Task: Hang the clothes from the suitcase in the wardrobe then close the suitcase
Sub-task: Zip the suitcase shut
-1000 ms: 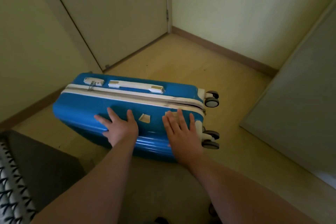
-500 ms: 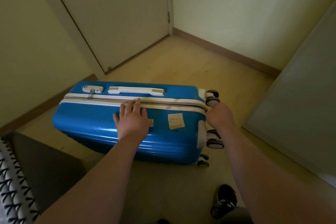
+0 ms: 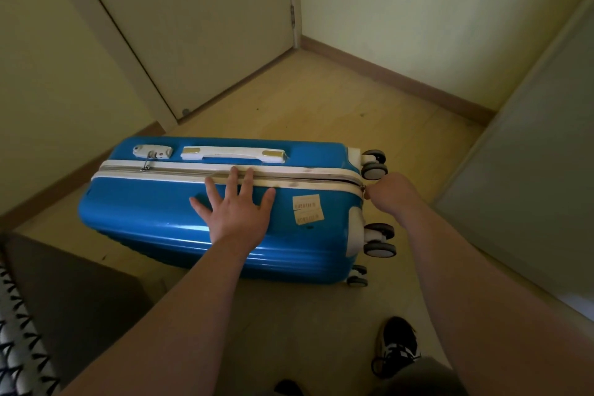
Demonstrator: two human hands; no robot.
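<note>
A blue hard-shell suitcase lies on its side on the wooden floor, its two halves together. A white zip band runs along its top, and the wheels point right. My left hand presses flat on the shell with spread fingers, the fingertips reaching the zip band. My right hand is curled at the wheel-end corner, where it pinches a small zipper pull; the fingers themselves are hidden. A second pull hangs by the white lock. No clothes show.
A closed door stands behind the suitcase, and a grey sliding panel runs along the right. A dark piece of furniture with patterned fabric fills the lower left. My shoe is on the floor below the suitcase.
My right hand left the shell and went to the wheel-end corner of the zip. My left hand slid right and up to the zip band.
</note>
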